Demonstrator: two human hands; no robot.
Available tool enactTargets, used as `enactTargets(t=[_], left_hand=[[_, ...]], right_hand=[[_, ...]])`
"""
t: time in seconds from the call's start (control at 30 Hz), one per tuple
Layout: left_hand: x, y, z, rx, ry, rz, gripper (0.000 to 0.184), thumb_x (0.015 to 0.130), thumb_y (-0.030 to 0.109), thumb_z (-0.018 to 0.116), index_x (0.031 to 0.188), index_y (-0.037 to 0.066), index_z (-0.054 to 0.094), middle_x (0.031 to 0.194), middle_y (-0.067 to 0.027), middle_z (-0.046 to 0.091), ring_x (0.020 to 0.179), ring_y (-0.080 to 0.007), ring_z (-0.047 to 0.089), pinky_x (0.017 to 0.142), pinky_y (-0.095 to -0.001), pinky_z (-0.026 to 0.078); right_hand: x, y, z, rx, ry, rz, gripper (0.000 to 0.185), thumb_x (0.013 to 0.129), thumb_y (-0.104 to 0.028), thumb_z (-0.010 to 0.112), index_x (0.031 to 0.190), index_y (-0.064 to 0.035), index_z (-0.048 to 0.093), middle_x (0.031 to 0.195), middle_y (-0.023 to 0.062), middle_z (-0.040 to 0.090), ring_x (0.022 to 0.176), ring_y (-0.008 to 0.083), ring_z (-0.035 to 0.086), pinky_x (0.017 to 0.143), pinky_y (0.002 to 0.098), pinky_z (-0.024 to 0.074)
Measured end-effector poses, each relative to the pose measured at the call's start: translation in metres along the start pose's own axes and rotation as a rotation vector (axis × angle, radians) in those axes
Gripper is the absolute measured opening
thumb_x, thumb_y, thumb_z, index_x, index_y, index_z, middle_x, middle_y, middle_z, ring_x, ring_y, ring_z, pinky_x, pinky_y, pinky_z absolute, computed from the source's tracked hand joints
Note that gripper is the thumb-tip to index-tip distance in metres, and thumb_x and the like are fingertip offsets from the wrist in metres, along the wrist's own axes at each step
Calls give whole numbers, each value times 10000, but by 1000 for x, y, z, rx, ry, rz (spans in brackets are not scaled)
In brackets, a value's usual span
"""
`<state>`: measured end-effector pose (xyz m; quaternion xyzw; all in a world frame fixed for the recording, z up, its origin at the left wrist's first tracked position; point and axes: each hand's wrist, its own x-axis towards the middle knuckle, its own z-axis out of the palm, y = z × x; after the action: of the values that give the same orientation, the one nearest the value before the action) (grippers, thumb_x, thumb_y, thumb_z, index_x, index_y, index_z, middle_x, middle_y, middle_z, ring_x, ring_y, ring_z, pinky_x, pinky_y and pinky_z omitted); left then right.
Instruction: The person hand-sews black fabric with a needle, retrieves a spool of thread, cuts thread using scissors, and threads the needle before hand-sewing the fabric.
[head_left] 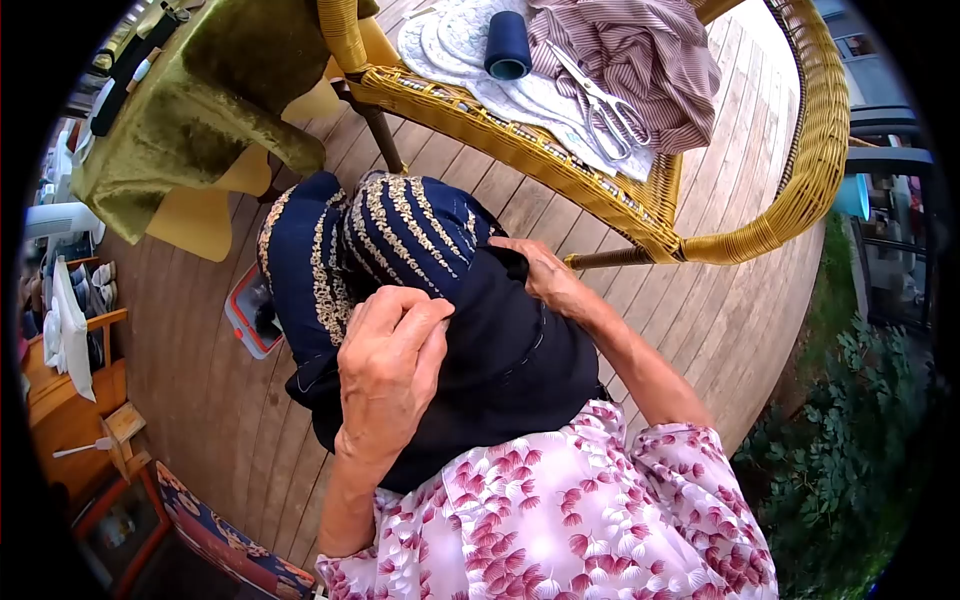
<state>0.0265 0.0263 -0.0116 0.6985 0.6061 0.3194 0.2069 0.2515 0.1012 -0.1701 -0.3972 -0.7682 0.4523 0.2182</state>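
Observation:
Black cloth (pixel 520 340) lies across my lap, with a broken line of pale stitches running over it. At its far right side my right hand (pixel 540 272) is closed on a bunched edge of the cloth. My left hand (pixel 385 355) is raised over the cloth, thumb and fingertips pinched together; whatever is between them is too small to make out. Under the cloth, navy trousers with cream patterned bands (pixel 410 225) cover my knees. A pink floral top (pixel 530 510) covers my torso.
Ahead stands a wicker chair (pixel 500 135) bearing a cone of navy thread (pixel 507 45), scissors (pixel 600 105) and striped cloth (pixel 650 60). A table with a green velvet cover (pixel 200 130) is at left. A clear box with a red rim (pixel 248 315) sits on the plank floor (pixel 200 400).

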Motion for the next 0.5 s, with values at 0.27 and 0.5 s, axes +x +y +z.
enactTargets(t=[0.27, 0.5], left_hand=[[12, 9, 24, -197, 20, 59, 108, 832, -47, 644, 935, -15, 647, 927, -142, 635, 834, -307, 649, 758, -361, 508], [33, -17, 26, -26, 11, 109, 92, 867, 8, 609, 953, -12, 633, 890, -156, 637, 804, -336, 638, 747, -370, 501]], right_hand=[[42, 2, -4, 91, 288, -19, 512, 732, -388, 729, 919, 4, 457, 754, 213, 544, 716, 426, 559, 636, 438, 416], [70, 0, 38, 40, 523, -42, 360, 835, -308, 651, 969, -53, 435, 806, 190, 531, 746, 387, 551, 662, 439, 422]])
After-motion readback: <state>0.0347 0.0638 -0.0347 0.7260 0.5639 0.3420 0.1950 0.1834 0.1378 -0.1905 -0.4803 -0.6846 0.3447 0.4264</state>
